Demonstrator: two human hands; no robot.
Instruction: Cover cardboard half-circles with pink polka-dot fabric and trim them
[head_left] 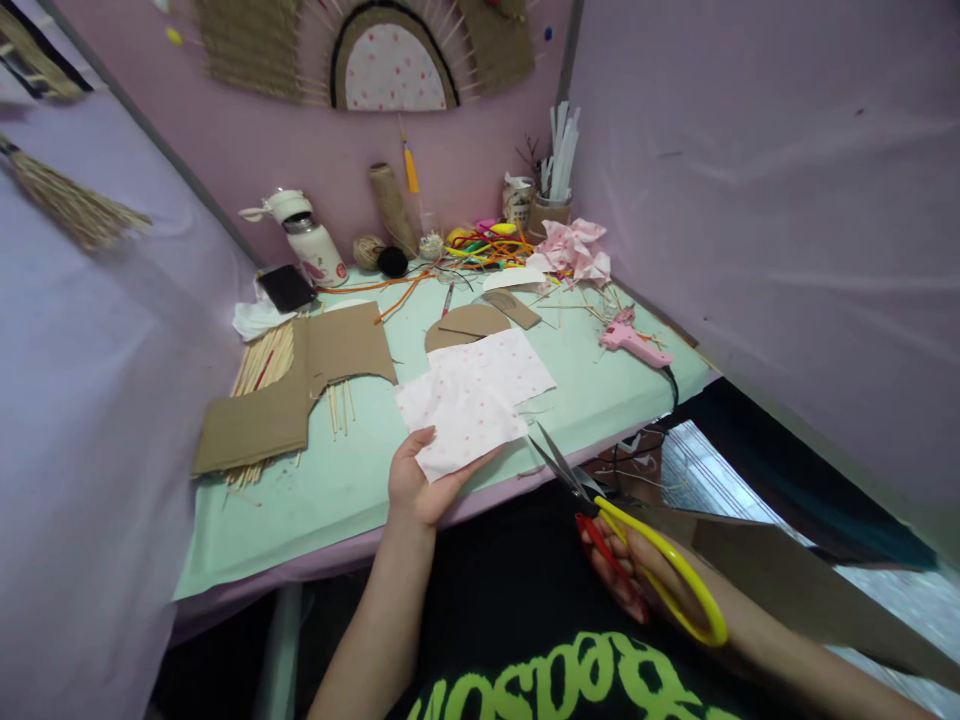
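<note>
shirt (525, 600): black | print: green lettering | forearms: bare, no sleeves

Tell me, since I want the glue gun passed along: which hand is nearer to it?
Right. The right hand holds scissors below the pink glue gun; the left hand grips dotted fabric farther left.
</note>
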